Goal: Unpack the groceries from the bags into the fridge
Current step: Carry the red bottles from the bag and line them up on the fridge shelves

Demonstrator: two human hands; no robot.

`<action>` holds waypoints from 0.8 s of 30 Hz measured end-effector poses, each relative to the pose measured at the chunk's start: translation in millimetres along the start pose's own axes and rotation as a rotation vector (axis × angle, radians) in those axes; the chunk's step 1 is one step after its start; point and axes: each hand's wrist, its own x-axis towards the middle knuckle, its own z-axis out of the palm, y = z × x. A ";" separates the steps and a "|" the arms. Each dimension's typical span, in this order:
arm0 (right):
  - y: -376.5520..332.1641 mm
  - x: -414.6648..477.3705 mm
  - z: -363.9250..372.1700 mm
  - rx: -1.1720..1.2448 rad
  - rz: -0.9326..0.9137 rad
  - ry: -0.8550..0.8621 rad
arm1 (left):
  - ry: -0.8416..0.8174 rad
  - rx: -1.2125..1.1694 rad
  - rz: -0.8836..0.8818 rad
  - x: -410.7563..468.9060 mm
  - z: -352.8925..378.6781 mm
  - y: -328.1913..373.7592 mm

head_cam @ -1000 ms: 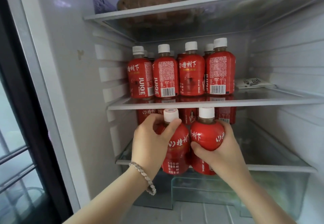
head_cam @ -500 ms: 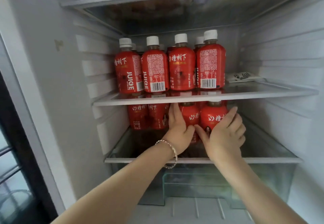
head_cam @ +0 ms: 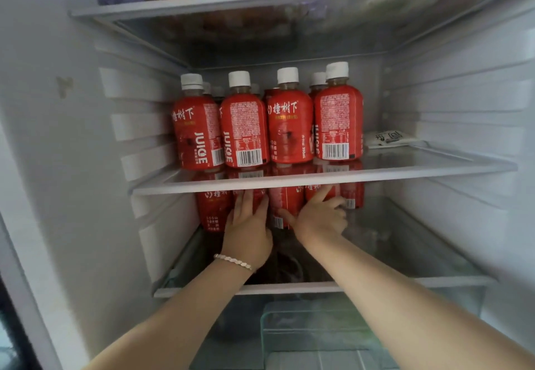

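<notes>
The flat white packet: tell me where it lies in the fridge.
In the head view, the flat white packet lies on the middle shelf, at the back right, just right of the rightmost red juice bottle.

One head-worn view faces into the fridge point(head_cam: 72, 167), close, perhaps tilted slightly up.

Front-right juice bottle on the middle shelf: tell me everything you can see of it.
The front-right bottle looks plastic, with a white screw cap, brownish liquid at the neck and a red wrap label showing small print and a barcode. It stands upright, capped, on the glass middle shelf, ending the front row, close against its neighbour. The left hand and right hand are one shelf lower, not touching it.
</notes>
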 end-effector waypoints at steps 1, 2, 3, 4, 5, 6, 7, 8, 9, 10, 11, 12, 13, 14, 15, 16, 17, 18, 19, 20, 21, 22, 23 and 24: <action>-3.8 1.8 1.9 -0.049 -0.006 0.018 | 0.019 -0.031 -0.009 -0.4 -0.4 -1.2; -6.1 3.0 2.8 -0.094 -0.012 0.031 | 0.039 -0.070 -0.028 -0.6 -0.8 -2.3; -8.1 4.3 3.5 -0.129 -0.015 0.033 | 0.052 -0.109 -0.052 -0.4 -1.8 -3.8; -9.4 5.2 3.0 -0.158 -0.015 0.022 | 0.057 -0.134 -0.072 -0.4 -2.7 -4.6; -9.9 5.1 1.7 -0.186 -0.015 0.005 | 0.053 -0.140 -0.084 -0.8 -3.0 -4.7; -10.3 4.4 0.4 -0.216 -0.017 -0.013 | 0.049 -0.138 -0.088 -1.2 -2.7 -4.9; -10.3 3.2 -0.9 -0.239 -0.025 -0.024 | 0.048 -0.135 -0.087 -1.2 -2.6 -4.5; -10.6 0.7 -2.5 -0.244 -0.049 -0.030 | 0.048 -0.136 -0.087 -0.9 -3.0 -4.7; -10.7 -3.0 -3.9 -0.234 -0.095 -0.033 | 0.050 -0.144 -0.087 -0.5 -3.6 -4.9; -10.3 -7.8 -4.7 -0.211 -0.153 -0.035 | 0.052 -0.164 -0.087 0.1 -3.7 -5.7; -9.4 -12.9 -4.3 -0.186 -0.203 -0.045 | 0.051 -0.190 -0.090 0.3 -3.5 -6.2; -8.0 -17.4 -2.9 -0.166 -0.232 -0.070 | 0.051 -0.209 -0.093 0.1 -2.8 -6.3; -6.1 -20.0 -1.1 -0.165 -0.239 -0.110 | 0.053 -0.213 -0.092 -0.5 -2.5 -5.5; -4.1 -20.0 1.0 -0.175 -0.230 -0.157 | 0.055 -0.206 -0.095 -1.1 -2.1 -4.7; -3.2 -17.8 3.4 -0.184 -0.213 -0.198 | 0.056 -0.196 -0.099 -0.9 -2.7 -4.8; -2.2 -14.9 5.1 -0.181 -0.203 -0.216 | 0.057 -0.190 -0.106 -1.3 -3.0 -4.5; -1.4 -11.8 6.9 -0.164 -0.201 -0.208 | 0.059 -0.185 -0.109 -1.2 -2.8 -4.9; -1.1 -9.5 8.1 -0.142 -0.204 -0.186 | 0.062 -0.177 -0.109 -1.2 -2.6 -4.6; -0.9 -8.3 9.7 -0.128 -0.211 -0.165 | 0.062 -0.169 -0.111 -1.2 -1.9 -4.1; -2.1 -7.5 11.7 -0.121 -0.218 -0.149 | 0.061 -0.164 -0.112 -0.2 -1.4 -4.9; -2.9 -6.6 13.9 -0.118 -0.220 -0.147 | 0.066 -0.156 -0.110 0.4 -0.8 -5.3; -3.4 -6.6 15.0 -0.117 -0.219 -0.157 | 0.072 -0.149 -0.104 0.9 -0.5 -6.0; -3.7 -6.7 15.3 -0.116 -0.219 -0.175 | 0.079 -0.145 -0.097 1.2 -0.8 -6.4; -2.8 -6.6 14.4 -0.105 -0.225 -0.194 | 0.082 -0.145 -0.091 1.0 -1.3 -6.3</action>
